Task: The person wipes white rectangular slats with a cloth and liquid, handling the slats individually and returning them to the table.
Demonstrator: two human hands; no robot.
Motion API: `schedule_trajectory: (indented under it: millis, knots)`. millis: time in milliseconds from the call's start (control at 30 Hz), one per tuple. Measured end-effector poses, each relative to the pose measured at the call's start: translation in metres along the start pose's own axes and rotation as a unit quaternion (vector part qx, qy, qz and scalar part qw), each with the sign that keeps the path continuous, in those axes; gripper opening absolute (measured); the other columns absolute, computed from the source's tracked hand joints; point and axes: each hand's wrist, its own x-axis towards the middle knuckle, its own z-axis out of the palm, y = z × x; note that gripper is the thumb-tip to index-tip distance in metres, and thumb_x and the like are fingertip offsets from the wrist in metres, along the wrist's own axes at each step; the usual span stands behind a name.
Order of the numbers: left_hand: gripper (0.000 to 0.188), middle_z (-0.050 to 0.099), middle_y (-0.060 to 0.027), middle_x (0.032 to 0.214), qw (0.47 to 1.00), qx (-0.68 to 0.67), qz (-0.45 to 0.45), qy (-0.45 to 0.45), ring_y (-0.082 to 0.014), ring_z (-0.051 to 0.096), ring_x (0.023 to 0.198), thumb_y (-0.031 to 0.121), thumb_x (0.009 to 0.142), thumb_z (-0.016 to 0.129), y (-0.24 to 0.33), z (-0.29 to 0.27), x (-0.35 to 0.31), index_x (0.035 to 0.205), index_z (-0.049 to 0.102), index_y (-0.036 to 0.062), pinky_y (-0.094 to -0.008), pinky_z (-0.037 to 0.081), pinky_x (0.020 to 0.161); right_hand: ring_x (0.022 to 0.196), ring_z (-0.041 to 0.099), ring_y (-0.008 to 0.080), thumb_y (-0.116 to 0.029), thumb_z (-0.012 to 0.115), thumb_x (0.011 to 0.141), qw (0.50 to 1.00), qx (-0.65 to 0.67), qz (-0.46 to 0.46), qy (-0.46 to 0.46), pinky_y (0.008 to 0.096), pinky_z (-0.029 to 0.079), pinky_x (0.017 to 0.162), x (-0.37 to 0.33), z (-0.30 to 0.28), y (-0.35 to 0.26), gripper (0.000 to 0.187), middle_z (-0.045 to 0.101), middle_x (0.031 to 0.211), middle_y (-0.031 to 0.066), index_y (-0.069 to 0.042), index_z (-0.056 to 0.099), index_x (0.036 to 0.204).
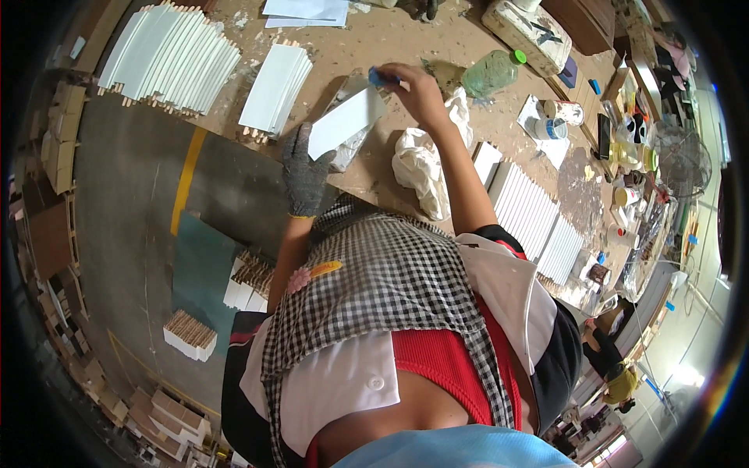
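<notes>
The white board (343, 125) lies over the brown table (360, 48), its near end held between the left hand's (303, 175) gloved thumb and fingers, its far end by the right hand (418, 92), pinching something small and blue (378, 77).

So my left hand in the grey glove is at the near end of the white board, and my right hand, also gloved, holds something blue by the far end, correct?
Not quite: the head view shows your right hand bare. It does hold something blue by the far end of the white board, with your grey-gloved left hand at the near end.
</notes>
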Motion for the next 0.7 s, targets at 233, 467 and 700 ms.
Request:
schedule_trajectory:
  millis: [233, 467, 700]
  knots:
    - [0.079, 0.051, -0.0287, 0.136, 0.998, 0.036, -0.007, -0.049, -0.0438, 0.048, 0.126, 0.036, 0.084, 0.083, 0.000, 0.001, 0.004, 0.144, 0.047, -0.0011, -0.0527, 0.041, 0.108, 0.101, 0.067, 0.0371, -0.009, 0.072, 0.079, 0.995, 0.050, 0.089, 0.014, 0.0427, 0.054, 0.089, -0.021, -0.039, 0.043, 0.040, 0.069, 0.112, 0.0183, -0.005, 0.065, 0.119]
    - [0.083, 0.050, -0.0303, 0.134, 0.984, 0.148, 0.094, 0.021, -0.0431, 0.049, 0.126, 0.044, 0.090, 0.075, 0.024, -0.041, 0.027, 0.148, 0.039, -0.0028, -0.0551, 0.042, 0.103, 0.075, 0.070, 0.0180, -0.017, 0.075, 0.078, 0.914, 0.039, 0.398, -0.060, 0.0346, 0.054, 0.066, -0.137, -0.156, 0.156, 0.043, 0.075, 0.096, 0.0148, 0.000, 0.069, 0.117]
    - [0.088, 0.047, -0.0319, 0.138, 0.971, 0.190, -0.031, 0.144, -0.0475, 0.043, 0.129, 0.047, 0.087, 0.079, -0.020, -0.059, 0.079, 0.148, 0.041, -0.0043, -0.0572, 0.036, 0.108, 0.103, 0.070, 0.0397, -0.037, 0.074, 0.080, 0.839, -0.307, 0.442, 0.076, 0.0462, 0.054, 0.089, -0.213, -0.217, 0.299, 0.045, 0.074, 0.107, 0.0222, -0.008, 0.070, 0.115]
